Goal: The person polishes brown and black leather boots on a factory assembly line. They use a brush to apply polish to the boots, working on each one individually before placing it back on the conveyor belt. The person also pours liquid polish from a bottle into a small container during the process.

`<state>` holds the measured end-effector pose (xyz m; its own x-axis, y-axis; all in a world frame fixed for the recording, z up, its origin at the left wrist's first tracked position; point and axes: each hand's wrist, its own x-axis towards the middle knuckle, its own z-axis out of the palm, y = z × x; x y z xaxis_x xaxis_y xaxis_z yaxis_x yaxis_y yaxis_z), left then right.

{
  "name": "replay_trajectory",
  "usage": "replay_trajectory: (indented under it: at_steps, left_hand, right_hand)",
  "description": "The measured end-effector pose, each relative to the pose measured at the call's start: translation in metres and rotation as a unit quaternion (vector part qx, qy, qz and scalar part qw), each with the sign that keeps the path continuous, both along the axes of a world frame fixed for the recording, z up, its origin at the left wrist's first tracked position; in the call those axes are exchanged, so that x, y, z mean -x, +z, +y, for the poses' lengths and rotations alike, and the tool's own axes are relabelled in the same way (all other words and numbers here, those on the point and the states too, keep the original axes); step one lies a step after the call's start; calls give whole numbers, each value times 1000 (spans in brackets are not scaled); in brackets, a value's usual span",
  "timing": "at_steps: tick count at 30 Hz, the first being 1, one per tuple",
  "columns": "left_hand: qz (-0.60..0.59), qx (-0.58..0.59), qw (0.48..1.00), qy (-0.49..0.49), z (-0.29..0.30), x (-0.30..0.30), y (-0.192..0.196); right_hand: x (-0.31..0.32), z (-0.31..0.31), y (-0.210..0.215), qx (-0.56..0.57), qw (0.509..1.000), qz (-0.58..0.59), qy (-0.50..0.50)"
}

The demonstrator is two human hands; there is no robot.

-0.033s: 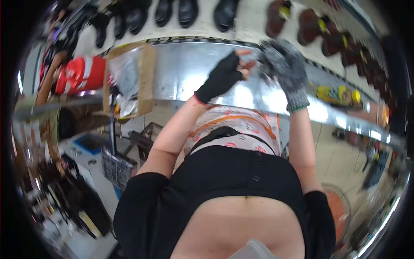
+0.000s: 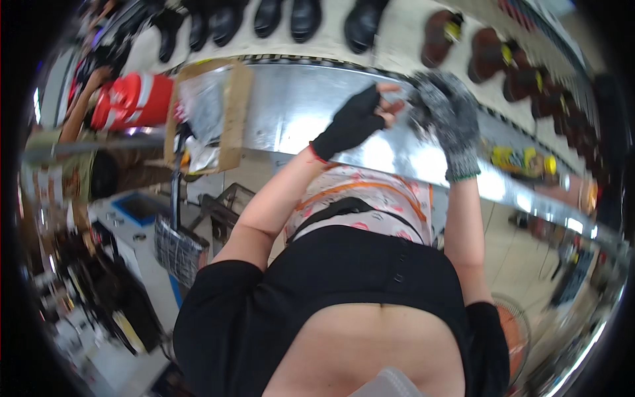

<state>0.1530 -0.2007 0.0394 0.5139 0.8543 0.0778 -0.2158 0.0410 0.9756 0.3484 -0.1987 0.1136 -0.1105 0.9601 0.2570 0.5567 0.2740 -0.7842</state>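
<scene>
One co-worker's hand (image 2: 100,74) is seen at the far left, next to a red drum (image 2: 135,100) with a pale band. To the drum's right, a cardboard box (image 2: 233,119) is filled with clear plastic wrapping (image 2: 200,106). Beyond it, along the top, black shoes (image 2: 305,18) are lined up on a white belt (image 2: 405,41), toes pointed toward the wearer.

Near the middle, a steel ledge (image 2: 284,106) is stretched from left to right beneath both of the wearer's hands. The left hand (image 2: 357,122), in a black fingerless glove, is held over the ledge with its bare fingers loosely parted and pointed right; nothing is seen in its grasp.

Just right of those fingertips, a dark patch (image 2: 418,116) is seen between the hands. It is met by the fingers of the right hand (image 2: 456,112), which is covered by a grey knitted glove, so the right hand is the nearer one. Whether a thing is grasped there, or only the glove's own fingers are shown, cannot be told through the blur; nor can any long axis be made out.

Farther right, brown shoes (image 2: 486,54) with yellow tags are ranged along the belt, and a yellow bottle (image 2: 519,159) is laid lengthwise near the ledge.
</scene>
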Motion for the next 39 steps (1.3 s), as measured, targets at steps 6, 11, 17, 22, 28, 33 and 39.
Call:
replay_trajectory:
  at_steps: [6, 11, 17, 22, 28, 33, 39]
  left_hand:
    - [119, -202, 956, 178, 11, 56, 43]
    - [173, -336, 761, 527, 47, 174, 112]
    - [379, -196, 518, 742, 88, 297, 70]
    - [386, -43, 516, 763, 101, 354, -19]
    - [332, -235, 440, 801, 81, 288, 8]
    - [357, -489, 769, 206, 16, 88, 36]
    - [467, -603, 640, 97, 2, 0, 44]
  right_hand:
    - [43, 7, -2, 197, 888, 416, -30]
    - [64, 10, -76, 150, 973, -139, 104]
    - [93, -14, -90, 232, 908, -326, 122]
    - [99, -27, -74, 270, 911, -297, 93]
    - [62, -42, -126, 67, 979, -141, 130]
    - [43, -46, -49, 311, 917, 238, 78]
    - [-6, -19, 33, 474, 854, 184, 108]
